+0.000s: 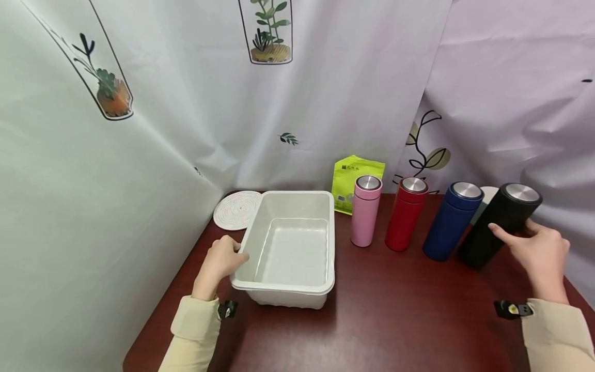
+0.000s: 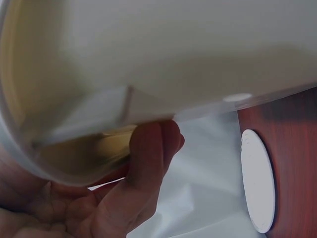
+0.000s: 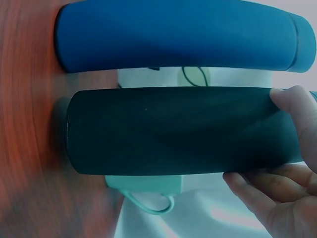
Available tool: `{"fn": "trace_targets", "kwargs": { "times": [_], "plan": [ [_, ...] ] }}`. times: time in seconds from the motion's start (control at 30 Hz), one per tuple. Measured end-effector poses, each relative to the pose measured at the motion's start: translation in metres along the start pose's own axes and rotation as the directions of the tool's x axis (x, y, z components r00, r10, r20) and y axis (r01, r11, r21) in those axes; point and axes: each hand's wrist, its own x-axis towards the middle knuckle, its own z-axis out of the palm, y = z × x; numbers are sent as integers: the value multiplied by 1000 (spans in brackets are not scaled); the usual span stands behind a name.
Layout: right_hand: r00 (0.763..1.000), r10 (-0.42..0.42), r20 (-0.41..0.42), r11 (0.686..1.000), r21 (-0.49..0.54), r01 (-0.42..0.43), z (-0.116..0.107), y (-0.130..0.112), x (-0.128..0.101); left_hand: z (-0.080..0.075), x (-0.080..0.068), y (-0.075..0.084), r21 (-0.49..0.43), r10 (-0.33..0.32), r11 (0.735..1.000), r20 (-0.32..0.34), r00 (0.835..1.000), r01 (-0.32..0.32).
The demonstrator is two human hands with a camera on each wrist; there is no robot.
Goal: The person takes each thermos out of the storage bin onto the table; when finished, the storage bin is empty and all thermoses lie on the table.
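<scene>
My left hand (image 1: 224,261) grips the left rim of a white plastic basin (image 1: 297,288), thumb over the edge and fingers beneath it. In the left wrist view the fingers (image 2: 146,163) curl under the basin's rim. At the far right, my right hand (image 1: 539,253) holds a black thermos (image 1: 492,227) by its upper part, thumb on one side and fingers on the other. The black thermos (image 3: 183,131) stands beside a blue thermos (image 1: 450,222). Further left are a red thermos (image 1: 403,219) and a pink thermos (image 1: 365,217), both upright.
A lime-green pouch (image 1: 344,191) stands behind the pink thermos. A round woven mat (image 1: 236,211) lies behind the basin's left side. Behind the black thermos is a partly hidden pale mug (image 3: 148,186). Printed cloth (image 1: 353,93) hangs around the dark red table (image 1: 386,320).
</scene>
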Motion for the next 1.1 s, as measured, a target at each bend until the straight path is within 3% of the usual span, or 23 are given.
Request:
{"fn": "trace_targets", "kwargs": {
  "times": [0.23, 0.43, 0.6, 0.83, 0.9, 0.97, 1.1],
  "plan": [
    [1000, 26, 9, 999, -43, -26, 1, 10, -5, 1, -2, 2, 2, 8, 1000, 4, 1000, -8],
    [998, -20, -56, 999, -40, 18, 3, 10, -9, 1, -4, 2, 6, 12, 1000, 0, 1000, -12],
    [998, -39, -59, 999, 3, 39, 7, 8, -8, 0, -4, 1, 26, 5, 1000, -9, 1000, -4],
    [1000, 20, -24, 998, 62, -18, 12, 6, -6, -1, -1, 1, 40, 3, 999, -11, 1000, -3],
    [996, 48, -71, 995, 90, -41, 13, 3, -8, -1, -1, 1, 48, 12, 999, -9, 1000, -11],
    [977, 93, -190, 987, 144, -66, 14, -3, -12, -1, -2, 2, 83, 36, 996, -13, 999, -35],
    [877, 124, -464, 965, 262, 3, 9, -24, -23, -4, -6, 5, 129, 143, 982, -58, 988, -135]
  ]
}}
